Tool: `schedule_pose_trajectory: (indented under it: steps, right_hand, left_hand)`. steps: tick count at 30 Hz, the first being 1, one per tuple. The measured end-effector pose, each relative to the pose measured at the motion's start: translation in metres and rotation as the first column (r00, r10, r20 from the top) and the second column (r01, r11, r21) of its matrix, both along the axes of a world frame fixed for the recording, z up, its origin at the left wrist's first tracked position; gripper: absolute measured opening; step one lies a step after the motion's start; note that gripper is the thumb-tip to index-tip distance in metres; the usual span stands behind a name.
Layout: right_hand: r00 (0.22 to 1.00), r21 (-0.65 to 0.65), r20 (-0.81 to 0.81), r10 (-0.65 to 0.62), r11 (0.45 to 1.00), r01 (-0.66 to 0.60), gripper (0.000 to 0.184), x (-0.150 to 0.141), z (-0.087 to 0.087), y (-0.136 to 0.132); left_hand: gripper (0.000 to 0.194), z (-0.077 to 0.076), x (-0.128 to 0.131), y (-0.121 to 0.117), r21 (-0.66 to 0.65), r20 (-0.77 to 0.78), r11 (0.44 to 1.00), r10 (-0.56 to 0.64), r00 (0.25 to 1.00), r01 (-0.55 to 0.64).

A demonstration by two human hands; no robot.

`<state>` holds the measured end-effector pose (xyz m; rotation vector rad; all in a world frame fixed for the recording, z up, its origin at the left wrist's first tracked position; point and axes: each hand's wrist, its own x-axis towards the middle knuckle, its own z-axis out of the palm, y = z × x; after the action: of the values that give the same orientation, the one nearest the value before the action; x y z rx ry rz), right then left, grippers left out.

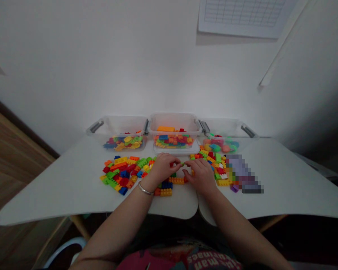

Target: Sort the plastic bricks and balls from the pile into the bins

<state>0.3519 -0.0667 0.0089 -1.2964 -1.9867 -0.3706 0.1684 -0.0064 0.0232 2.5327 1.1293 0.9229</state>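
Observation:
My left hand point(165, 166), with a silver bracelet on the wrist, has its thumb and fingertips closed on a small green building block point(182, 164). From the other side, my right hand point(202, 175) has its fingertips on the same block, its thumb a little lower; the fingers cover most of it. Something red shows beneath my left fingers. Below the hands on the white table lie a yellow-orange building block point(177, 180), a dark blue one point(167, 185) and a yellow one point(166, 192).
Loose coloured blocks point(121, 173) lie to the left, more blocks point(222, 176) to the right beside a pixelated object point(243, 174). Three clear bins stand along the wall: left point(121, 125), middle point(174, 119) and right point(225, 127). Two tabletops point(180, 210) meet near my right forearm.

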Motion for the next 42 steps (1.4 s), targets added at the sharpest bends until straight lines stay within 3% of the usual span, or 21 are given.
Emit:
schedule_pose_trajectory:
  steps: [3,5,8,10,12,14,16,18,20,27,31,38,42]
  right_hand:
    - [0.998,-0.022,-0.016,-0.054,0.998,0.054,0.014,0.009,-0.002,-0.002]
    - [0.990,-0.064,-0.031,-0.136,0.989,0.134,0.016,0.017,-0.004,-0.002]
    - [0.974,-0.153,-0.030,-0.226,0.964,0.219,0.017,0.027,-0.007,0.000]
    - [0.970,-0.189,-0.007,-0.244,0.953,0.238,0.018,0.031,-0.009,0.001]
    - [0.967,-0.210,0.022,-0.254,0.945,0.253,0.018,0.033,-0.010,0.002]
    - [0.964,-0.221,0.048,-0.263,0.938,0.267,0.018,0.034,-0.011,0.001]
    - [0.959,-0.220,0.067,-0.275,0.933,0.283,0.019,0.034,-0.012,0.001]
    - [0.955,-0.215,0.070,-0.288,0.931,0.296,0.019,0.035,-0.014,0.001]
    - [0.953,-0.212,0.063,-0.297,0.929,0.303,0.018,0.036,-0.016,0.002]
    - [0.945,-0.220,0.073,-0.320,0.919,0.328,0.016,0.040,-0.020,0.005]
    - [0.934,-0.237,0.113,-0.339,0.904,0.356,0.018,0.040,-0.020,0.004]
    - [0.925,-0.237,0.135,-0.356,0.894,0.379,0.019,0.038,-0.020,0.005]
    - [0.920,-0.227,0.154,-0.362,0.893,0.389,0.020,0.037,-0.020,0.005]
  left_hand:
    - [0.015,0.004,-0.011,0.006,0.023,0.191,0.997,0.069,0.979,-0.074]
    - [0.019,0.011,-0.021,0.010,0.032,0.416,0.982,0.157,0.896,-0.187]
    - [0.027,0.025,-0.039,0.019,-0.027,0.751,0.913,0.287,0.594,-0.407]
    - [0.029,0.035,-0.053,0.027,-0.086,0.857,0.851,0.328,0.397,-0.518]
    - [0.029,0.047,-0.069,0.035,-0.124,0.890,0.827,0.338,0.308,-0.549]
    - [0.028,0.058,-0.086,0.042,-0.149,0.865,0.814,0.382,0.324,-0.562]
    - [0.024,0.068,-0.102,0.049,-0.139,0.794,0.757,0.471,0.386,-0.638]
    - [0.022,0.076,-0.116,0.054,-0.123,0.643,0.707,0.591,0.486,-0.697]
    - [0.023,0.082,-0.125,0.059,-0.155,0.464,0.665,0.702,0.541,-0.730]
    - [0.028,0.089,-0.132,0.076,-0.166,0.020,0.515,0.855,0.519,-0.841]
    - [0.028,0.086,-0.132,0.083,-0.106,-0.083,0.495,0.860,0.504,-0.862]
    - [0.024,0.078,-0.126,0.083,-0.024,-0.073,0.480,0.874,0.481,-0.877]
    - [0.027,0.076,-0.127,0.082,-0.017,-0.051,0.499,0.865,0.499,-0.866]
